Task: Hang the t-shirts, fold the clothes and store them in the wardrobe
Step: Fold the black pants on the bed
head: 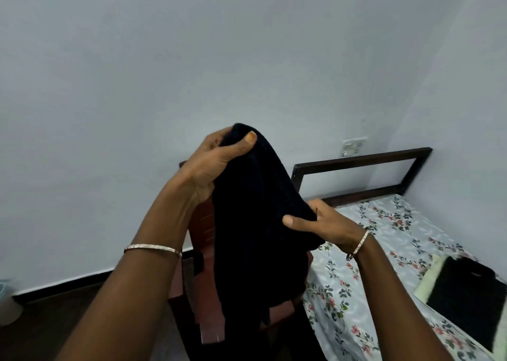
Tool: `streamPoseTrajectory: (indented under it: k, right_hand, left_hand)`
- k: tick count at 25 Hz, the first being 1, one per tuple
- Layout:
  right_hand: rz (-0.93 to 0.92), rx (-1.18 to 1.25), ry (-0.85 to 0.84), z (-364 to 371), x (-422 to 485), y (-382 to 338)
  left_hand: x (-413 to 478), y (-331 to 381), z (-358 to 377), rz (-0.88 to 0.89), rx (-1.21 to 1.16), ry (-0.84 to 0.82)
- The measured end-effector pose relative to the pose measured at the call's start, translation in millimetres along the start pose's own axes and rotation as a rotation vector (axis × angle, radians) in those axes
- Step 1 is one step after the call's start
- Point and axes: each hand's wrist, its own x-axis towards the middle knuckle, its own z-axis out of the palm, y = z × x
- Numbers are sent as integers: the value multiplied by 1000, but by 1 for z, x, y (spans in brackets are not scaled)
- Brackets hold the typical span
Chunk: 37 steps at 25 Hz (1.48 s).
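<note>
A dark navy garment (255,223) hangs in the air in front of me, its lower part draping down past a chair. My left hand (211,163) grips its top edge, thumb over the cloth. Lower and to the right, my right hand (321,223) pinches the garment's side edge. A folded black garment (466,300) lies on the bed at the right, on top of a pale yellow cloth (428,278).
A reddish-brown wooden chair (203,234) stands behind the hanging garment. The bed (384,251) with a floral sheet and dark headboard frame (362,160) fills the right side. A wall socket (354,146) is above the headboard. A pale bin (8,300) sits at far left.
</note>
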Motion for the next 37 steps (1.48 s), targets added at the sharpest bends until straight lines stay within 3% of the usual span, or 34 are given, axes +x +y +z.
streamPoseTrajectory:
  k: [3,6,11,13,18,21,24,26,30,32,37]
  right_hand:
    - [71,-84,61,-7,-34,14]
    - [135,-387,169,-11,-67,7]
    - [87,-811,761,-17,-113,-27]
    - [113,-988,870,-20,-134,-37]
    - [347,-1379,741,-19,-189,-46]
    - [517,-1366,630,-7,-211,-57]
    - [550,-1397,657,2,-237,-71]
    - [626,-1442,662,9,-256,-76]
    - [866,-1290,700,24,-289,-85]
    - [986,-1243,711,28,-308,-82]
    - [1238,-1034,716,29,-356,-70]
  left_hand:
    - [3,12,0,32,4,-41]
    - [3,19,4,28,5,-153]
    - [9,31,-7,22,-45,-348]
    - [10,32,-12,22,28,-426]
    - [0,30,-1,148,592,-711]
    - [-2,27,11,308,825,-829]
    - [-3,24,21,438,973,-884]
    - [-9,24,30,461,947,-909]
    - [-20,30,61,427,892,-977]
    - [-28,31,83,570,1001,-1005]
    - [-65,21,150,970,1373,-885]
